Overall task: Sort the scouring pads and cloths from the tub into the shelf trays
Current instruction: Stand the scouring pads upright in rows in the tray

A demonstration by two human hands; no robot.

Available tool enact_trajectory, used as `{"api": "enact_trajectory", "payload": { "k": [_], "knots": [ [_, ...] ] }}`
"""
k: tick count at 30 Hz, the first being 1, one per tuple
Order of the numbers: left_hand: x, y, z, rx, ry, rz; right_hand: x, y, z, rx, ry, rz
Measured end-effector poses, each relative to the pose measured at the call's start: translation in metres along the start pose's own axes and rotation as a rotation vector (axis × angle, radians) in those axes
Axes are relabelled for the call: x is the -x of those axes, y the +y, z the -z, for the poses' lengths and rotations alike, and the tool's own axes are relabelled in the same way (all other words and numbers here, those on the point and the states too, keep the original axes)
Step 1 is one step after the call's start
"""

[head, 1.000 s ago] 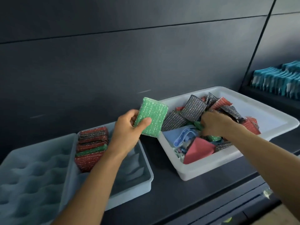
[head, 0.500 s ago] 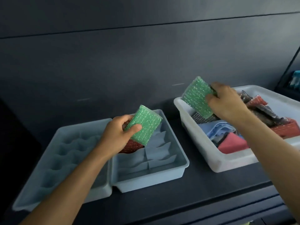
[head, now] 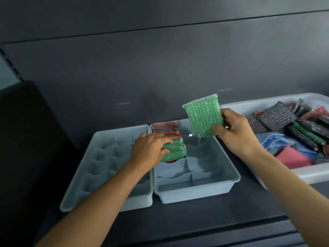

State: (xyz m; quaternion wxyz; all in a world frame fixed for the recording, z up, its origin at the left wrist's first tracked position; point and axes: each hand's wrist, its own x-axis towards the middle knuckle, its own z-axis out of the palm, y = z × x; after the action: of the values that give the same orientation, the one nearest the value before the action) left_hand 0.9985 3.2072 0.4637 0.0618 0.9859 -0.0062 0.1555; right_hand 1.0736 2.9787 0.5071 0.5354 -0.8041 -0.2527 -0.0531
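Shelf (head: pixel 195 221) carries two grey-blue trays side by side, with a white tub (head: pixel 306 175) to their right.

Left tray (head: pixel 85 177): moulded wavy slots, nothing in them.

Right tray (head: pixel 195 195): thin dividers. The near cells are bare. The far-left cell holds a row (head: pixel 166 129) of pads standing on edge, red, dark and green.

Left hand (head: pixel 151 152): its grip is on the lower pad (head: pixel 175 152), which is green and sits at the near end of the row. The fingers lie over its top and the thumb is against its near face. Judgement: the pad is being seated upright against its neighbours so the row packs tight.

Right hand (head: pixel 236 134): its grip pinches the upper pad (head: pixel 203 114), also green, by one lower corner, thumb in front and fingers behind. The pad hangs above the tray's far-right cells, between tray and tub, touching neither. Judgement: it is queued to go in once the left hand clears (a corner pinch leaves most of the pad free to slot in).

Tub: dark pads (head: pixel 277 116) and red and green ones are heaped at the far side. A blue cloth (head: pixel 274 141) and a red cloth (head: pixel 292 157) lie nearer. Much is left to sort, and no cloth is in a tray yet.
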Motion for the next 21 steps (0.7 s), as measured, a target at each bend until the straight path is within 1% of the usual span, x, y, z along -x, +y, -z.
{"api": "enact_trajectory", "payload": {
  "k": [6, 11, 15, 18, 19, 21],
  "knots": [
    [-0.007, 0.002, -0.002, -0.143, -0.065, -0.045, 0.012, 0.006, -0.013, -0.038, -0.058, -0.025],
    [-0.010, 0.006, -0.013, -0.165, -0.083, -0.029, 0.013, 0.009, -0.021, -0.068, -0.048, -0.010],
    [-0.002, 0.003, -0.022, -0.085, 0.000, -0.035, 0.016, 0.014, -0.027, -0.051, -0.078, -0.015],
    [0.010, -0.016, -0.019, 0.089, 0.084, -0.078, 0.019, 0.022, -0.029, -0.024, -0.111, -0.008],
    [0.013, -0.023, -0.018, 0.127, 0.097, -0.094, 0.020, 0.024, -0.030, -0.011, -0.127, -0.001],
    [0.014, -0.034, -0.020, 0.135, 0.060, -0.106, 0.020, 0.027, -0.036, 0.026, -0.184, 0.010]
  ]
}}
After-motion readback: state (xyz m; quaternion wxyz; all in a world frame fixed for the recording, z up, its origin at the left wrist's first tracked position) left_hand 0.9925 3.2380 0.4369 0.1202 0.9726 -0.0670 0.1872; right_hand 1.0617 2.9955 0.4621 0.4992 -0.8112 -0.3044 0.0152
